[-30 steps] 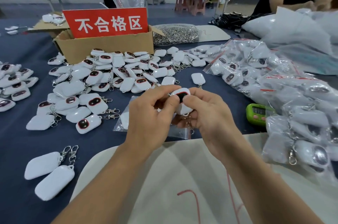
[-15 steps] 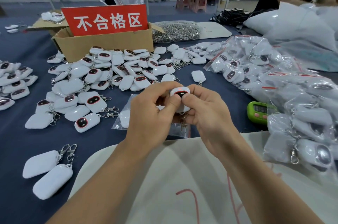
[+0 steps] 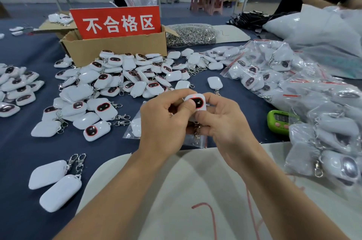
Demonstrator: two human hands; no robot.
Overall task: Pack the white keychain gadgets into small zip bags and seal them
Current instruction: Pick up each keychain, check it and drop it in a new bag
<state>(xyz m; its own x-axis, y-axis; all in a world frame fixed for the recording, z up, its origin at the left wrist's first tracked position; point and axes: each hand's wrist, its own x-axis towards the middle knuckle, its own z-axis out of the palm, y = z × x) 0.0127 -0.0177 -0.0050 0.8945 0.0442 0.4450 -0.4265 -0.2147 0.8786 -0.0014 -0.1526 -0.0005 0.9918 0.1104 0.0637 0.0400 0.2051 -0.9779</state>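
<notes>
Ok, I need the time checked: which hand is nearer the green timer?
Right. The right hand sits left of the green timer; the left hand lies farther left.

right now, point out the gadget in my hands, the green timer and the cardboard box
gadget (image 3: 197, 102), head view, on its dark screen
green timer (image 3: 278, 121), head view, on its front face
cardboard box (image 3: 117, 48), head view, on its front wall

Head-worn camera faces forward, down; near left hand (image 3: 164, 124).
</notes>
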